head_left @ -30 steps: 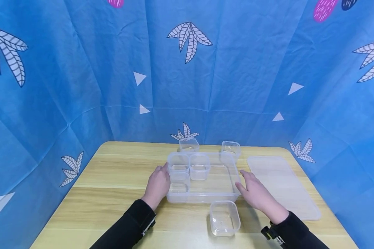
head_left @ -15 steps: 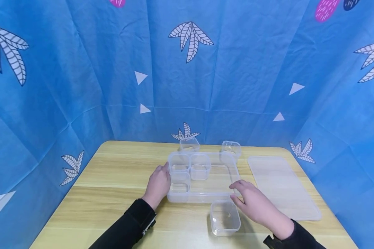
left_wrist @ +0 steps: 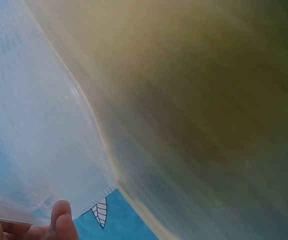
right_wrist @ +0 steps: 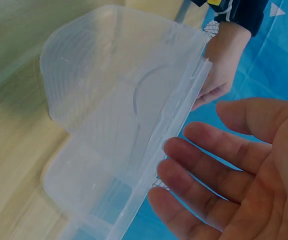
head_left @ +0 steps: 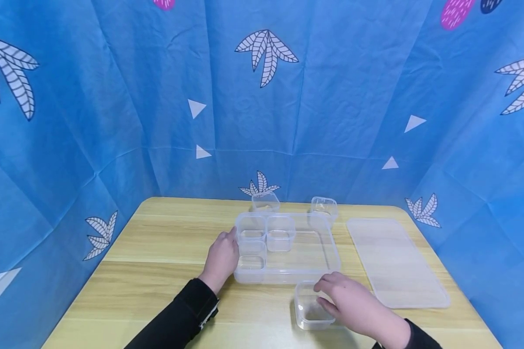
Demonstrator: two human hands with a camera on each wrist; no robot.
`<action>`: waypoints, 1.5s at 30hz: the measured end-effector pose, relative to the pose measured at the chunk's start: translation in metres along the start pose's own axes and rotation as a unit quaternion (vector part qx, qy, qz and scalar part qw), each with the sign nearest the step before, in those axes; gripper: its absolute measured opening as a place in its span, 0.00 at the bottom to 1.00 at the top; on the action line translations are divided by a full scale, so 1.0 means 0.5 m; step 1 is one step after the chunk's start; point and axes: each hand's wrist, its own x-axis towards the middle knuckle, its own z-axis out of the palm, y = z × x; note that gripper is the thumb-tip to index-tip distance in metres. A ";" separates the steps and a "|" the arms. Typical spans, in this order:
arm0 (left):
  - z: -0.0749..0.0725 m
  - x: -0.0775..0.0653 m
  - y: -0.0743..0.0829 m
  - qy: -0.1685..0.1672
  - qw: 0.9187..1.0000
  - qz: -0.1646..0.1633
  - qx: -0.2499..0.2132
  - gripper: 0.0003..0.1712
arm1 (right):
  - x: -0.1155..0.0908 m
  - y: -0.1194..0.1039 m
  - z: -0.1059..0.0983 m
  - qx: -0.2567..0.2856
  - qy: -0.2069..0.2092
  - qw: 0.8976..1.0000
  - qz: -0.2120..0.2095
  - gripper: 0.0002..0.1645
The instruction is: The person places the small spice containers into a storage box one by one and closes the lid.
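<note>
A large clear plastic box stands mid-table with several small clear tubs inside: one tub at back left, another tub beside it, a third tub at front left. My left hand holds the box's left side; in the left wrist view its fingertips show at the rim. In front of the box sits a loose small tub. Over its right side hovers my right hand, fingers spread and slightly bent, holding nothing; the right wrist view shows its palm side.
Two more small tubs stand behind the box, one tub at left and one tub at right. A flat translucent lid lies on the table to the right. Blue patterned cloth closes off the back and sides.
My right hand has left the box's right side, moving toward me and slightly left, to the loose tub in front. My left hand has stayed at the box.
</note>
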 end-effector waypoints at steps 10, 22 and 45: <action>0.004 0.000 -0.009 0.003 1.000 0.002 -0.001 0.24 | -0.012 -0.005 0.029 -0.028 0.022 0.997 -0.062 0.07; 0.003 -0.001 -0.009 0.003 1.000 -0.002 0.000 0.24 | -0.018 -0.012 0.049 -0.033 0.024 0.995 -0.088 0.08; 0.006 0.000 -0.005 -0.003 1.000 -0.016 -0.005 0.24 | -0.016 -0.027 0.068 -0.004 -0.010 0.996 -0.092 0.16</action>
